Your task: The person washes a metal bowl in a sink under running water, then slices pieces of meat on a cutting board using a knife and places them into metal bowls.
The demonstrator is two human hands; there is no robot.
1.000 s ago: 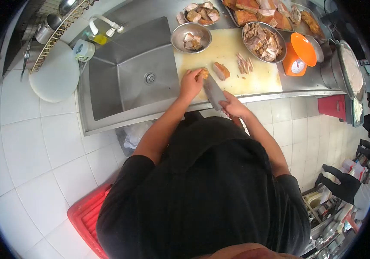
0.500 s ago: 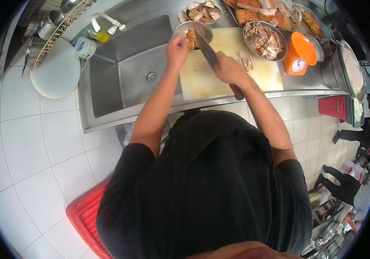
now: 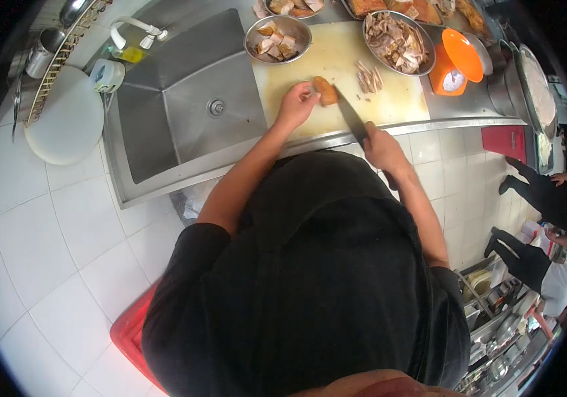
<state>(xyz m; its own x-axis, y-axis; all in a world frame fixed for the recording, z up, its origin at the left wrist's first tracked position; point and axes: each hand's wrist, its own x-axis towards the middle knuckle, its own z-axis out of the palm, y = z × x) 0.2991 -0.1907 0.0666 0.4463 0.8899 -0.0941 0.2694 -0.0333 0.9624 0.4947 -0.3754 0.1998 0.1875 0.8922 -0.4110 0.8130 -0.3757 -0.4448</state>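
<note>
Knife (image 3: pixel 351 114) sits in right hand (image 3: pixel 386 152), fingers closed round the handle, blade angled up and left over the board (image 3: pixel 399 106). Tip is at the right edge of the chunk (image 3: pixel 325 91); can't tell if steel touches meat.

Chunk lies on the board, brown side showing, between the blade and left hand (image 3: pixel 298 104). Left hand fingers bunched, tips right at the chunk's left edge. Can't tell if they grip it or only rest against it.

Slivers (image 3: pixel 369 78) in a loose pile on the board, right of the knife, crumbs just below them. Small bowl (image 3: pixel 255 47) stands at the board's upper left corner, cut pieces inside. Large bowl (image 3: pixel 428 61) at the upper right, heaped with torn meat. Plate of more pieces (image 3: pixel 296 7) behind the small bowl, partly out of frame.

Orange scale (image 3: pixel 462 55) on the steel tabletop (image 3: pixel 452 111), just right of the large bowl. Sink (image 3: pixel 201 73) directly left of the board, faucet (image 3: pixel 139 26) at its far left corner, white tub (image 3: pixel 107 76) near it.

Two other people (image 3: pixel 556 289) off to the right, well apart from the board.
</note>
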